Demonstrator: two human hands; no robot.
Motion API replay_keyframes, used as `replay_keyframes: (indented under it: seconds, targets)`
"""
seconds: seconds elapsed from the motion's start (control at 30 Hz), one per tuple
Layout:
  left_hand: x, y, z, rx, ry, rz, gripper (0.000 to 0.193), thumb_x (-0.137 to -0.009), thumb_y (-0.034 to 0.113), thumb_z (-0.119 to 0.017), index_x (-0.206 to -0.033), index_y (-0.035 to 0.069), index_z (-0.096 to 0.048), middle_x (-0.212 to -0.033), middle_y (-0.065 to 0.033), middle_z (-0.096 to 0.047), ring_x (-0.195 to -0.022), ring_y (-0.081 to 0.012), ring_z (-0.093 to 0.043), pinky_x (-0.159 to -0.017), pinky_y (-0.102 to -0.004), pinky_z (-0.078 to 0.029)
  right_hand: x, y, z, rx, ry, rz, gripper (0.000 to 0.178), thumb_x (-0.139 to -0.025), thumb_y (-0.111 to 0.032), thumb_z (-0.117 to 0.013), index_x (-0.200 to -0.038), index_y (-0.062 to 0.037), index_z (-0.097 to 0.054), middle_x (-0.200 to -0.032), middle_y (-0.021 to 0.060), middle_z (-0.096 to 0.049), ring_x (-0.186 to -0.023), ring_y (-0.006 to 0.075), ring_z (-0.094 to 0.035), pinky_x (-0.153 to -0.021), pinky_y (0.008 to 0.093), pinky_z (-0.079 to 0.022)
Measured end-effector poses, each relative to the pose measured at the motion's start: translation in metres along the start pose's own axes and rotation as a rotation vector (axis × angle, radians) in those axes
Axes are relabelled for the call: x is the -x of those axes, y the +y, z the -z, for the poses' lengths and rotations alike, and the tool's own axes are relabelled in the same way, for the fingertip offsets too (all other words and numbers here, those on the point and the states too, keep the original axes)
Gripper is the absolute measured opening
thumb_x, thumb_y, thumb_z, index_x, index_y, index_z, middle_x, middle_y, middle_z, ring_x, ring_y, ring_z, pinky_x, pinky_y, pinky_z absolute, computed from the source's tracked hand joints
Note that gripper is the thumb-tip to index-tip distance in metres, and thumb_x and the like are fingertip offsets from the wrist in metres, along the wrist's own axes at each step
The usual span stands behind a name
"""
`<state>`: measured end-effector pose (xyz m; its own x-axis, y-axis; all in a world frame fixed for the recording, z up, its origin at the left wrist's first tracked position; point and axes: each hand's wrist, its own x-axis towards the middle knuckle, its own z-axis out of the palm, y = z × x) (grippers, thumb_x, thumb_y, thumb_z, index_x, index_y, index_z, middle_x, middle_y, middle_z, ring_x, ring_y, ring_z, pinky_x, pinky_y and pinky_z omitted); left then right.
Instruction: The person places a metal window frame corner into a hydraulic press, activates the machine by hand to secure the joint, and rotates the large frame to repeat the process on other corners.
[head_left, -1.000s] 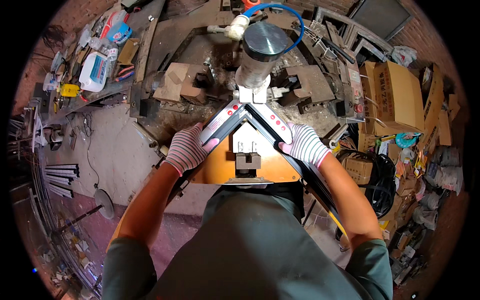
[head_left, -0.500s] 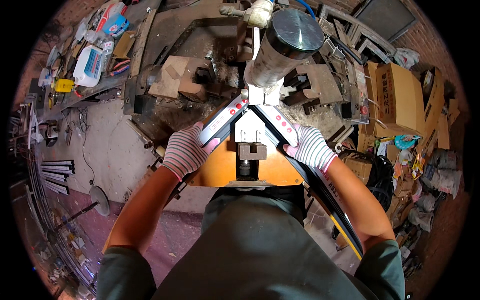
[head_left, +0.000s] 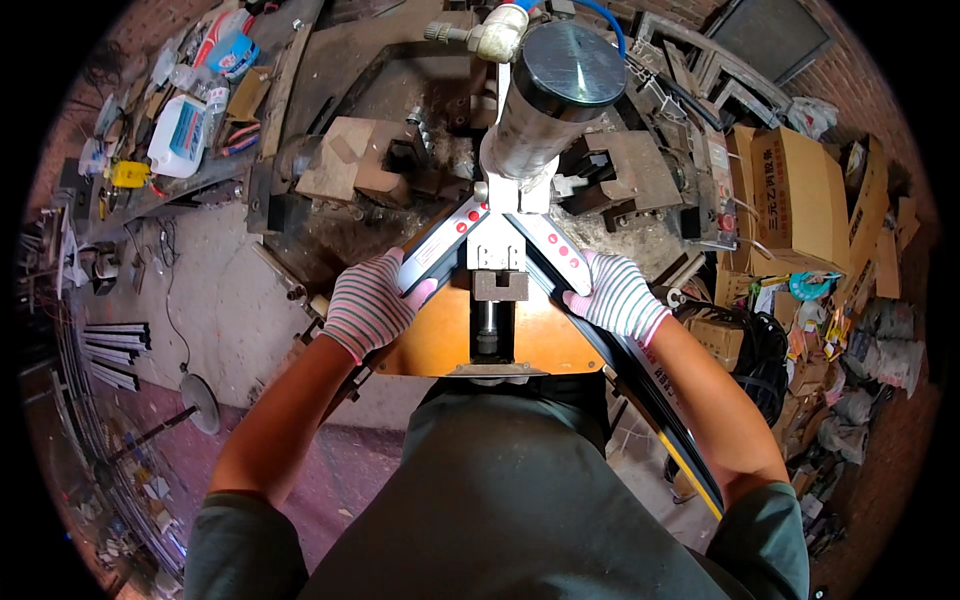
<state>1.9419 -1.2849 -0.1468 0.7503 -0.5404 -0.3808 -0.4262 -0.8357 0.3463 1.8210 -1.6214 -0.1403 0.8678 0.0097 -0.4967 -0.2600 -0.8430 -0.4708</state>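
Note:
In a white glove with dark stripes, my left hand [head_left: 372, 305] grips the left metal frame profile [head_left: 440, 248], thumb on top. My right hand [head_left: 622, 297], gloved alike, grips the right metal frame profile [head_left: 550, 250]. The two profiles slant together into a V, its point under the press's upright metal cylinder [head_left: 555, 110]. Both carry pale film with red dots. Between them sits a white block [head_left: 496, 243], with a brown notched block [head_left: 500, 286] on my side of it. Below lies an orange machine plate [head_left: 430, 335]. The profiles' joined ends are partly hidden by the cylinder mount.
Heavy metal blocks [head_left: 345, 160] flank the cylinder. At far left a bench holds a white jug [head_left: 180, 135] and several bottles. A round disc on a rod [head_left: 200, 402] stands left. Cardboard boxes [head_left: 800, 200] and a black bag [head_left: 765, 355] crowd the right.
The white block and notched block have slid away from me, deeper into the V. The cylinder looks lower and slightly farther left. Both hands keep their hold almost in place.

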Motion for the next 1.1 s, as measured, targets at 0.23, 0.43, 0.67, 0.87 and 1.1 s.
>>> replay_keyframes:
  seconds: [0.23, 0.43, 0.67, 0.87, 1.1]
  targets:
    - [0.003, -0.003, 0.001, 0.018, 0.045, -0.019, 0.062, -0.095, 0.055, -0.073, -0.113, -0.003, -0.066, -0.091, -0.0264, -0.074, -0.086, -0.0436, -0.074, -0.079, -0.0489, -0.060, -0.006, 0.006, -0.006, 0.013, 0.022, 0.035, 0.056, -0.084, -0.044, -0.077, -0.116, 0.0014, -0.067, -0.091, 0.0268, -0.074, -0.088, 0.0454, -0.072, -0.084, 0.0465, -0.060]
    - [0.006, 0.004, 0.011, 0.017, 0.009, 0.011, 0.057, -0.097, 0.050, -0.073, -0.117, -0.003, -0.066, -0.092, -0.0244, -0.075, -0.086, -0.0409, -0.075, -0.081, -0.0472, -0.061, -0.002, 0.008, -0.014, -0.036, 0.090, 0.061, 0.054, -0.082, -0.040, -0.081, -0.114, 0.0009, -0.067, -0.093, 0.0270, -0.075, -0.092, 0.0454, -0.073, -0.084, 0.0460, -0.060]
    - [0.008, -0.006, 0.002, 0.070, 0.039, -0.040, 0.055, -0.098, 0.048, -0.072, -0.119, -0.003, -0.067, -0.095, -0.0235, -0.076, -0.087, -0.0403, -0.076, -0.080, -0.0469, -0.061, -0.002, 0.010, -0.016, -0.111, 0.061, 0.037, 0.044, -0.086, -0.024, -0.082, -0.119, -0.0002, -0.066, -0.093, 0.0128, -0.074, -0.083, 0.0209, -0.069, -0.082, 0.0368, -0.057]
    - [0.010, -0.006, 0.004, 0.103, 0.019, -0.024, 0.055, -0.098, 0.049, -0.071, -0.117, -0.003, -0.067, -0.096, -0.0241, -0.076, -0.087, -0.0417, -0.075, -0.081, -0.0484, -0.060, -0.002, 0.010, -0.016, -0.109, 0.060, 0.042, 0.044, -0.085, -0.023, -0.083, -0.117, 0.0005, -0.064, -0.086, 0.0068, -0.067, -0.078, 0.0145, -0.055, -0.078, 0.0338, -0.055]
    - [0.011, -0.007, 0.009, 0.119, 0.021, -0.048, 0.055, -0.099, 0.048, -0.070, -0.118, -0.003, -0.067, -0.097, -0.0239, -0.076, -0.089, -0.0419, -0.075, -0.083, -0.0492, -0.059, -0.001, 0.006, -0.014, -0.074, 0.042, 0.020, 0.051, -0.085, -0.027, -0.080, -0.127, -0.0030, -0.065, -0.092, 0.0162, -0.077, -0.084, 0.0306, -0.076, -0.080, 0.0383, -0.060]
